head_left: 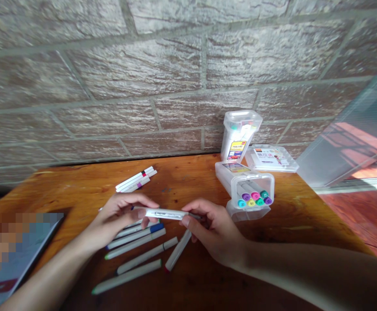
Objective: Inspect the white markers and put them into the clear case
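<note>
A white marker [167,214] with dark print along its barrel lies level between my two hands, above the table. My left hand [121,212] pinches its left end, and my right hand [212,226] grips the right end with thumb and fingertips. The fingers cover both ends of the marker. Beneath and in front of the hands several more markers lie loose, among them a blue-capped marker [143,235], a green-tipped marker [126,276] and a red-tipped marker [178,250] partly under my right hand.
Farther back lies a small group of white markers [136,179]. At the right, an open clear case [223,175] lies on its side with coloured marker ends showing. Behind it are an upright marker case [240,136] and a flat clear box [272,159]. A brick wall [175,65] borders the wooden table [188,172].
</note>
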A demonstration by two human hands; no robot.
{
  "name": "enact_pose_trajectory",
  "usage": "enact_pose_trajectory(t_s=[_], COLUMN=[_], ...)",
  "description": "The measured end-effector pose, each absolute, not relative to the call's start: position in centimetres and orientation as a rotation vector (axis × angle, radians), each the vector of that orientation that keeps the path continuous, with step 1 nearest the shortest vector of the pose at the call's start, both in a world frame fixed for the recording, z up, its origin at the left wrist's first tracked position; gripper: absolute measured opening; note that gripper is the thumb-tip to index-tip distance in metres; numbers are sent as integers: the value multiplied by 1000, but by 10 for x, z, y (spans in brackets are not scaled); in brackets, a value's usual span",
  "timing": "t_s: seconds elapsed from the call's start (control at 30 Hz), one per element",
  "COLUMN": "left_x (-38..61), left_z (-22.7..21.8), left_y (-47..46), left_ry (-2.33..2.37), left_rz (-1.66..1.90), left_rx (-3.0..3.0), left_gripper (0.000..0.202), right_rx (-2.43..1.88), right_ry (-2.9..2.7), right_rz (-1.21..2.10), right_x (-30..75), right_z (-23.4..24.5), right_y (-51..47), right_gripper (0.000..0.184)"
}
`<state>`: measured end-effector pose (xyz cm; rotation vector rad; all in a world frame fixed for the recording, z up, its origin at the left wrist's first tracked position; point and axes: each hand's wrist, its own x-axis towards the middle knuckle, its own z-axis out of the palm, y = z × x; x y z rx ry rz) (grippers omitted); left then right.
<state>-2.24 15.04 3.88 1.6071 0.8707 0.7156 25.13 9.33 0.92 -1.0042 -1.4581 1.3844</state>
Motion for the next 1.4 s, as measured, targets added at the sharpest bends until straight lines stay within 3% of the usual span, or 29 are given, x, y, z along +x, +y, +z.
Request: enact_pose_trajectory(t_s=[0.37, 0.5, 0.67, 0.9, 1.1, 1.4], left_x=[-6, -11, -13, -11, -9, -12], left_z=[52, 52, 55, 47, 48, 45], left_y=[146, 151, 157, 148, 145, 146], left_ry=[920, 913, 848, 917, 905, 872], left_rz=[793, 1010, 1234, 935, 785, 740], left_rx=[1572, 1344, 1176, 1454, 1634, 1701], left_gripper=[15, 15, 13, 17, 19, 23], right_rx=[-990, -969, -970, -963, -993, -1005], right_ry=[-1406, -1315, -1315, -1299, -1366, -1408], right_rz=[1426, 1434, 1453, 1458, 1387, 1356], right_x=[251, 251, 251, 248, 248, 249], right_z=[10, 8, 8, 10, 7, 7], right_y=[95, 93, 94, 93, 95, 95], right_gripper=[22, 41, 40, 43, 22, 18])
